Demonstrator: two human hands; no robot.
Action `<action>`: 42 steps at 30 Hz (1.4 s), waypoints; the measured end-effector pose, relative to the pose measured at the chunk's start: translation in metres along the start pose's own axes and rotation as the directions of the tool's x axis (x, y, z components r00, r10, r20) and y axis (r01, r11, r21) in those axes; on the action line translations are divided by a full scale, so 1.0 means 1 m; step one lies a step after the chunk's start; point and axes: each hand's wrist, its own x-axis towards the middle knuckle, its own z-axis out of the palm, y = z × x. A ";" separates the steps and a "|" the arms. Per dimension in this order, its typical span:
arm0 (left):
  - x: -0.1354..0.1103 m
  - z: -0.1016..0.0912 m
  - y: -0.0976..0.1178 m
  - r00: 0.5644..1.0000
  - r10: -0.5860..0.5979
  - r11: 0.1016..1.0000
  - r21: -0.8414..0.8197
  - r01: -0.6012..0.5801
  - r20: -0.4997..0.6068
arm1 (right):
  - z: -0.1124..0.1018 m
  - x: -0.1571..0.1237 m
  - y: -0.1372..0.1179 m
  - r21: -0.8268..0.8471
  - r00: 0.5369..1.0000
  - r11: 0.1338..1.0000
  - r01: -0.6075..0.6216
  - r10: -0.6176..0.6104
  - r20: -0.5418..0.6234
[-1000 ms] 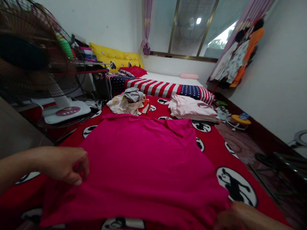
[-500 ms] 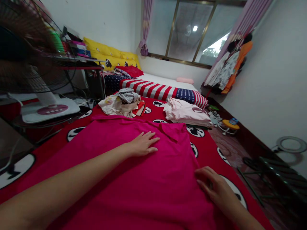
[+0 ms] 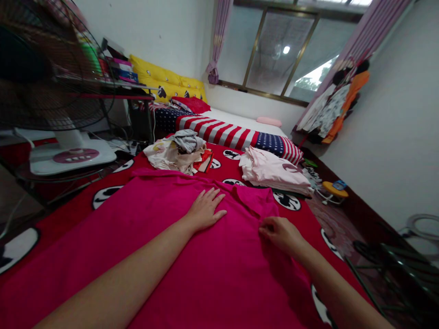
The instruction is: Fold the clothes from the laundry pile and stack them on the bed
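Observation:
A magenta shirt lies spread across the red bedcover, with a folded flap at its far right corner. My left hand rests palm down on its upper middle, fingers stretched out flat. Near the right side of the shirt, just below that flap, my right hand has its fingertips pinched together on the cloth. Beyond the far edge sit a loose heap of clothes on the left and a neat stack of folded pale pink clothes on the right.
The red bedcover has round black-and-white prints. A fan stands at left, by a cluttered desk. Behind is another bed with a striped, starred cover. On the right are a yellow stool and a dark green metal chair.
My right hand has moved forward and left along the shirt's side, its fingers now pinched on the cloth near the flap. My left hand stays flat. The view has shifted slightly.

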 end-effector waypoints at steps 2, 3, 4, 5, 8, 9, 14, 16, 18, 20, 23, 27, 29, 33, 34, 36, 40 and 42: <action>0.000 -0.001 0.000 1.000 -0.001 1.000 -0.006 0.001 -0.002 | -0.005 0.029 0.003 0.101 0.997 0.995 -0.022 0.015 0.072; 0.000 -0.001 0.000 1.000 -0.001 1.000 -0.011 0.000 -0.005 | -0.009 0.043 0.006 0.169 0.995 0.985 -0.032 0.015 0.100; 0.000 -0.001 0.000 1.000 -0.001 1.000 -0.016 0.001 -0.008 | -0.013 0.057 0.009 0.242 0.995 0.969 -0.037 0.015 0.094; 0.000 -0.001 0.001 1.000 -0.003 1.000 -0.021 0.003 -0.009 | -0.017 0.069 0.012 0.315 0.999 0.949 -0.035 0.024 0.037; 0.000 -0.001 0.002 1.000 -0.010 0.999 -0.030 0.010 -0.008 | -0.023 0.095 0.014 0.500 0.900 0.864 0.066 0.165 -0.404; 0.000 -0.001 0.002 1.000 -0.010 0.999 -0.031 0.010 -0.005 | -0.022 0.098 0.011 0.528 0.797 0.841 0.114 0.239 -0.554; 0.000 -0.001 0.003 1.000 -0.013 0.999 -0.034 0.014 0.008 | 0.005 0.095 -0.016 0.387 0.735 0.897 0.211 0.115 -0.668; 0.000 -0.001 0.004 1.000 -0.017 0.999 -0.034 0.017 0.009 | 0.018 0.098 -0.027 0.302 0.899 0.929 0.213 -0.066 -0.432; 0.000 -0.001 0.004 1.000 -0.018 0.999 -0.028 0.018 0.011 | 0.027 0.108 -0.035 0.225 0.960 0.953 0.204 -0.150 -0.238; 0.000 -0.001 0.004 1.000 -0.015 1.000 -0.026 0.015 0.012 | 0.031 0.127 -0.039 0.177 0.970 0.965 0.195 -0.164 -0.180; -0.001 0.000 0.003 1.000 -0.011 0.999 -0.034 0.011 -0.001 | 0.029 0.159 -0.038 0.135 0.967 0.973 0.185 -0.156 -0.199; -0.002 0.000 0.003 0.999 -0.031 0.999 -0.041 0.030 -0.018 | 0.026 0.188 -0.033 0.060 0.958 0.988 0.145 -0.125 -0.257; -0.002 0.000 0.004 0.999 -0.033 0.998 -0.046 0.033 -0.011 | 0.025 0.196 -0.035 0.025 0.959 0.994 0.110 -0.099 -0.267; -0.002 0.000 0.004 1.000 -0.031 0.998 -0.046 0.030 -0.002 | 0.026 0.204 -0.056 -0.036 0.950 0.995 0.089 -0.095 -0.298; -0.002 0.001 0.004 1.000 -0.031 0.999 -0.044 0.030 -0.003 | 0.027 0.206 -0.063 -0.044 0.947 0.993 0.107 -0.116 -0.300; -0.001 0.001 0.004 0.999 -0.033 0.998 -0.045 0.032 -0.006 | 0.031 0.210 -0.078 -0.047 0.945 0.986 0.163 -0.170 -0.279; -0.001 0.002 0.004 0.999 -0.034 0.998 -0.055 0.034 0.006 | 0.045 0.222 -0.091 0.002 0.948 0.972 0.233 -0.227 -0.224; -0.001 0.002 0.004 0.999 -0.035 0.998 -0.058 0.036 0.013 | 0.051 0.229 -0.089 0.032 0.946 0.973 0.228 -0.214 -0.245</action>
